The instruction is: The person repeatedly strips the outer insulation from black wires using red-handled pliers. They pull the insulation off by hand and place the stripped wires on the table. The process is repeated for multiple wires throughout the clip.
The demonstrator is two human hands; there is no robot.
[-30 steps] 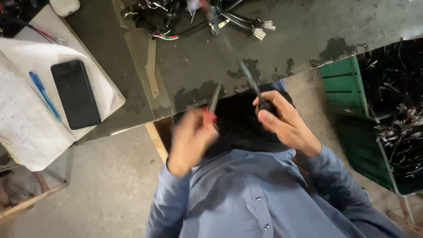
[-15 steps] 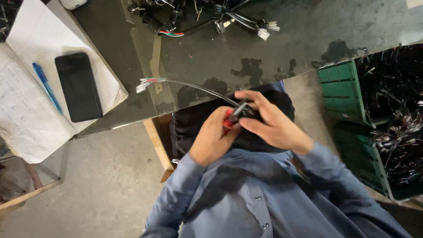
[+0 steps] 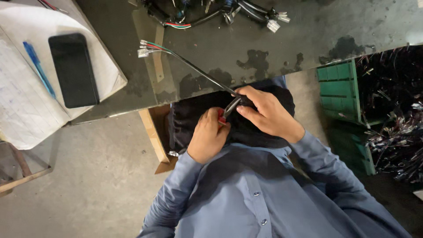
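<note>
My left hand (image 3: 208, 137) grips red-handled pliers (image 3: 228, 110) over my lap. The pliers' jaws meet a thin black cable (image 3: 194, 68) right where my right hand (image 3: 266, 113) pinches it. That cable runs up and left across the dark worktable (image 3: 264, 48) and ends in coloured wires with white connectors (image 3: 144, 47). Both hands are close together at the table's near edge, above dark cloth on my knees.
A pile of wire harnesses (image 3: 211, 11) lies at the table's far edge. An open notebook (image 3: 26, 88) with a black phone (image 3: 73, 69) and a blue pen (image 3: 38, 68) lies at left. A green crate (image 3: 341, 90) of cables stands at right.
The hands came together from apart. The cable swung from pointing up at the harness pile to lying leftward across the table, and the pliers now bite it at my right hand.
</note>
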